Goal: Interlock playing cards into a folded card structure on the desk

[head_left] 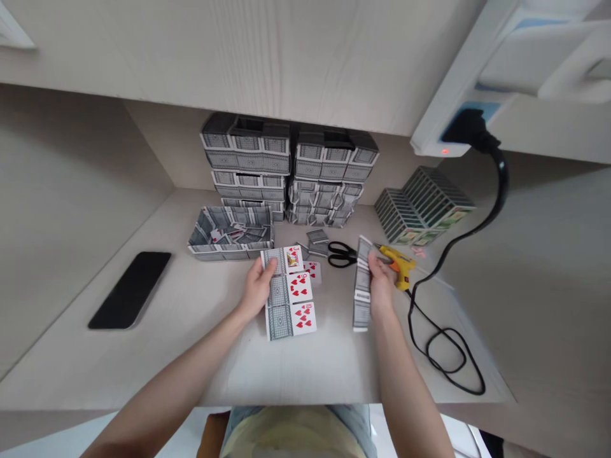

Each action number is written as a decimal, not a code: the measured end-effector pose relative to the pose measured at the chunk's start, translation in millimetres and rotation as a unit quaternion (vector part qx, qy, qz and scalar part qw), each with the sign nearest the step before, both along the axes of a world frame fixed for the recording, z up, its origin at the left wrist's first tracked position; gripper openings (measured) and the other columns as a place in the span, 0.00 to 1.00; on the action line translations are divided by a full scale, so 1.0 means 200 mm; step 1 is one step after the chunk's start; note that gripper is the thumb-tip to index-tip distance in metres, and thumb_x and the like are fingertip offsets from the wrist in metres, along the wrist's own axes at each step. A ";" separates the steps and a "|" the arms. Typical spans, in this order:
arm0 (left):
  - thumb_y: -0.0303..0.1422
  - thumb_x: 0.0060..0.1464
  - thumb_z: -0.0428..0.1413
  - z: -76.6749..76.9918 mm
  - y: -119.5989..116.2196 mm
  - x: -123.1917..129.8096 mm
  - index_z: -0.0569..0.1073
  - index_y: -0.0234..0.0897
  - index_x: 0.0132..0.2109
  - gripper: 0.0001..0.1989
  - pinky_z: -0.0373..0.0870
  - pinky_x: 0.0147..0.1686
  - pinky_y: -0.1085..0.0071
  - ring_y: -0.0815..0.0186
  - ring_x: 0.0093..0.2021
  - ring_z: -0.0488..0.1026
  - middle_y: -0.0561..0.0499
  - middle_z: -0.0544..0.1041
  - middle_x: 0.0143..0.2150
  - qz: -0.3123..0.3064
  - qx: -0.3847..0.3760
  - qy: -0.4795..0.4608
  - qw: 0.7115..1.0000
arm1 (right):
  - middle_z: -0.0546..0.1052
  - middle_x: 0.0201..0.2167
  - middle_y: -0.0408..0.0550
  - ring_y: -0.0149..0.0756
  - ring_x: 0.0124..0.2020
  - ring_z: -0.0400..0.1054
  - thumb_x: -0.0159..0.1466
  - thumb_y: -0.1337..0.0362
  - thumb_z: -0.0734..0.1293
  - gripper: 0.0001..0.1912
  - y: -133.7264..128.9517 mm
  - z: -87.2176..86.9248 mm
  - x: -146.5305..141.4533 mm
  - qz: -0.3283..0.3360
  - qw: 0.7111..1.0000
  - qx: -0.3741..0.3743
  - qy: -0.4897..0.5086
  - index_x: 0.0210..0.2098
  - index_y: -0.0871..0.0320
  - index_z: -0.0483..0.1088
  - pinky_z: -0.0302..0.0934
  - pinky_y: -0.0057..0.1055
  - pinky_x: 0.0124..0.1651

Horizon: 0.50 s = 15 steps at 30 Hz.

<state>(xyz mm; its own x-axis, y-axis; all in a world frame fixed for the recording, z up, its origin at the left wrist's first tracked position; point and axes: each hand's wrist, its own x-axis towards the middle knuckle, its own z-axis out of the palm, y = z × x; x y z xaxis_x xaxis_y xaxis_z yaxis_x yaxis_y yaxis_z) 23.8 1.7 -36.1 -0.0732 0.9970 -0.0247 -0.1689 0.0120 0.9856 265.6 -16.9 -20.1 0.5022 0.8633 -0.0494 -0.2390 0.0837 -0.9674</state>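
Note:
My left hand (258, 286) is closed on a panel of joined playing cards (279, 305), its thumb on the patterned backs. Three red heart faces, a jack, a nine and a ten, show along the panel's right side. Another heart card (313, 272) lies partly behind it on the desk. In my right hand (380, 286) is a narrow strip of playing cards (362, 289), held nearly edge-on to me, patterned backs showing. The two card pieces are apart. Just beyond the right hand are black-handled scissors (342, 254), their blades partly hidden, and a yellow glue gun (402, 266).
An open card-covered box (229, 256) holds loose card pieces. Stacked card-built boxes (251, 159) stand at the back, with green-striped card stacks (420, 207) to their right. A phone (130, 290) lies left. A black cable (499, 191) hangs from the power strip (432, 137) onto the desk.

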 end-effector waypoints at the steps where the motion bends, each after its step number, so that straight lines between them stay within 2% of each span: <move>1: 0.43 0.47 0.55 0.00 0.00 0.00 0.70 0.35 0.38 0.16 0.66 0.38 0.69 0.65 0.35 0.71 0.52 0.75 0.35 0.000 -0.004 -0.002 1.000 | 0.68 0.18 0.39 0.28 0.19 0.60 0.52 0.51 0.66 0.16 0.00 -0.01 -0.01 0.012 0.999 -0.008 -0.038 0.26 0.58 0.66 0.54 0.26 0.23; 4: 0.42 0.47 0.55 0.01 -0.01 0.01 0.70 0.36 0.37 0.14 0.65 0.37 0.70 0.66 0.35 0.71 0.53 0.75 0.33 0.005 -0.011 -0.009 1.000 | 0.70 0.21 0.43 0.31 0.23 0.62 0.54 0.50 0.64 0.16 0.01 -0.05 -0.03 0.045 0.979 -0.024 -0.197 0.28 0.59 0.67 0.56 0.28 0.28; 6: 0.41 0.47 0.54 0.02 -0.01 0.01 0.70 0.36 0.38 0.14 0.65 0.37 0.70 0.65 0.35 0.71 0.53 0.75 0.34 0.005 -0.011 -0.011 1.000 | 0.72 0.24 0.45 0.33 0.26 0.63 0.54 0.51 0.63 0.16 0.01 -0.07 -0.05 0.032 0.945 -0.022 -0.324 0.30 0.59 0.68 0.58 0.31 0.31; 8: 0.41 0.48 0.54 0.02 -0.02 0.02 0.70 0.36 0.39 0.14 0.65 0.38 0.70 0.65 0.35 0.71 0.53 0.75 0.35 -0.001 -0.010 -0.014 1.000 | 0.72 0.28 0.49 0.36 0.30 0.63 0.56 0.52 0.62 0.16 0.00 -0.06 -0.07 -0.014 0.903 -0.013 -0.429 0.32 0.60 0.69 0.58 0.34 0.36; 10: 0.41 0.48 0.54 0.01 -0.02 0.03 0.70 0.36 0.40 0.15 0.65 0.39 0.69 0.66 0.35 0.71 0.52 0.75 0.36 -0.007 -0.005 -0.018 1.000 | 0.72 0.31 0.51 0.38 0.33 0.63 0.57 0.53 0.61 0.16 -0.02 -0.05 -0.11 -0.053 0.879 0.007 -0.474 0.34 0.60 0.69 0.57 0.35 0.39; 11: 0.41 0.49 0.53 0.00 -0.03 0.04 0.69 0.36 0.40 0.15 0.65 0.39 0.69 0.66 0.35 0.71 0.52 0.75 0.36 -0.009 -0.002 -0.018 1.000 | 0.72 0.30 0.50 0.37 0.32 0.63 0.59 0.54 0.59 0.16 -0.03 -0.04 -0.13 -0.042 0.883 0.013 -0.468 0.34 0.59 0.69 0.57 0.34 0.38; 13: 0.41 0.49 0.53 -0.01 -0.03 0.05 0.68 0.36 0.40 0.14 0.65 0.40 0.68 0.66 0.36 0.70 0.52 0.74 0.37 -0.012 0.003 -0.012 1.000 | 0.71 0.26 0.47 0.34 0.27 0.63 0.61 0.53 0.57 0.17 -0.05 -0.03 -0.20 0.053 0.909 0.013 -0.412 0.34 0.59 0.69 0.57 0.30 0.33; 14: 0.42 0.50 0.52 -0.02 -0.04 0.06 0.68 0.36 0.40 0.14 0.65 0.40 0.68 0.65 0.37 0.70 0.51 0.74 0.37 -0.015 0.005 -0.006 1.000 | 0.71 0.24 0.45 0.33 0.24 0.62 0.62 0.53 0.55 0.17 -0.07 -0.03 -0.24 0.132 0.916 0.001 -0.380 0.33 0.58 0.69 0.57 0.29 0.30; 15: 0.42 0.50 0.52 -0.03 -0.04 0.07 0.67 0.37 0.40 0.14 0.65 0.40 0.68 0.65 0.38 0.70 0.51 0.73 0.38 -0.019 0.009 0.001 1.000 | 0.70 0.22 0.43 0.32 0.23 0.62 0.62 0.52 0.54 0.18 -0.08 -0.03 -0.28 0.183 0.916 -0.005 -0.356 0.32 0.57 0.68 0.56 0.28 0.29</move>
